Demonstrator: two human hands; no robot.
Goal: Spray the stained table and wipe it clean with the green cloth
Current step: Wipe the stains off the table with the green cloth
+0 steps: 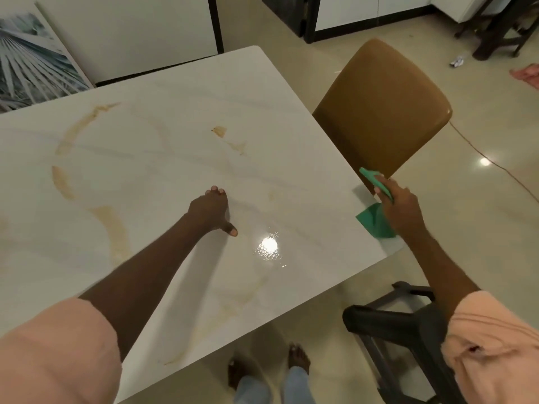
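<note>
Both hands reach out: left (211, 209) pressing table (175, 158), right (399, 204) gripping cloth (376, 221).

Ahead of your left hand's (211, 209) fingers (215, 190) the white table (175, 118) lies flat and bare out to its far edge, so you could sweep forward or to either side there with nothing standing in the way. Just beyond the fingers of your right hand (399, 204), which hold the green cloth (376, 221) at the table's right edge, the brown chair (385, 112) back rises close against that edge and blocks the way outward. Behind that hand, toward you, a dark stool (393, 325) stands on the floor beside the table.
</note>
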